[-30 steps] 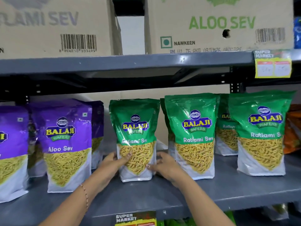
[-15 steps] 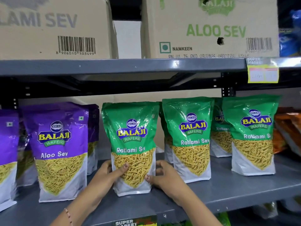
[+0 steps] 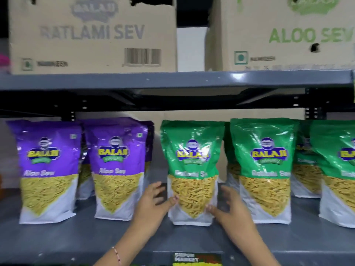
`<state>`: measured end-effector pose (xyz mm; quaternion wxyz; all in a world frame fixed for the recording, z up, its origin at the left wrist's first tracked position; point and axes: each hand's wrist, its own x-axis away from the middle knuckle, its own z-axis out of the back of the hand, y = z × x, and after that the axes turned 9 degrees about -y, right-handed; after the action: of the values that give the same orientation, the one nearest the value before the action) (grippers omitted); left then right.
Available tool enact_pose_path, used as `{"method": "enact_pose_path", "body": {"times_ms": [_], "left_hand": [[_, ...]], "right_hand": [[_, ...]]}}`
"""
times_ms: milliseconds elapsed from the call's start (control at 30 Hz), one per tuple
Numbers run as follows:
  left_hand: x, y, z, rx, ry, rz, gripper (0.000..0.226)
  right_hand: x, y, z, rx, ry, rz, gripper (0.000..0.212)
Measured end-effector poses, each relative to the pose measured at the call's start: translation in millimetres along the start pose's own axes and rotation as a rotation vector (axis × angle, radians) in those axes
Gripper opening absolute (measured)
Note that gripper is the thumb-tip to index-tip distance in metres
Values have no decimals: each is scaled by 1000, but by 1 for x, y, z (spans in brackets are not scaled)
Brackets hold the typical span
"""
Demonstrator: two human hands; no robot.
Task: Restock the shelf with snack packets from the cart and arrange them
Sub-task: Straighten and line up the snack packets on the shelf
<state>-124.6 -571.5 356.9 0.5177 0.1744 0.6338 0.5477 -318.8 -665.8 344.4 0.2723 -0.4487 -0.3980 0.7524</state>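
Observation:
A green Ratlami Sev packet stands upright on the grey shelf, between the purple and green rows. My left hand grips its lower left edge, thumb on the front. My right hand grips its lower right edge, thumb touching the front. More green Ratlami Sev packets stand to the right. Two purple Aloo Sev packets stand to the left, with others behind them. The view is blurred.
On the upper shelf sit two cardboard cartons, one marked Ratlami Sev and one marked Aloo Sev. A price label hangs on the shelf's front edge. A cardboard panel backs the shelf.
The view has swung left, showing a second purple packet. The green packet in my hands has shifted slightly; both hands stay at its lower sides, fingers spread more.

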Motion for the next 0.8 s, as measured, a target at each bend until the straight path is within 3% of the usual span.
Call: {"method": "enact_pose_path", "body": {"times_ms": [100,200,267,400,533,800], "left_hand": [[20,6,42,-222,369,-175,38],[23,-5,100,-273,527,-188,57],[16,-10,128,-296,504,-98,75],[3,-23,154,-172,230,9,77],[1,-38,161,-117,169,112,59],[2,-44,167,-103,151,84,59]], "right_hand": [[18,-27,-31,-38,120,152,34],[19,-36,-80,-101,-79,150,29],[8,-38,-113,-111,-226,108,37],[-24,-42,-165,-133,-357,-43,57],[-42,-36,-194,-105,-307,-59,48],[-48,-35,-210,-62,-205,-110,44]]}}
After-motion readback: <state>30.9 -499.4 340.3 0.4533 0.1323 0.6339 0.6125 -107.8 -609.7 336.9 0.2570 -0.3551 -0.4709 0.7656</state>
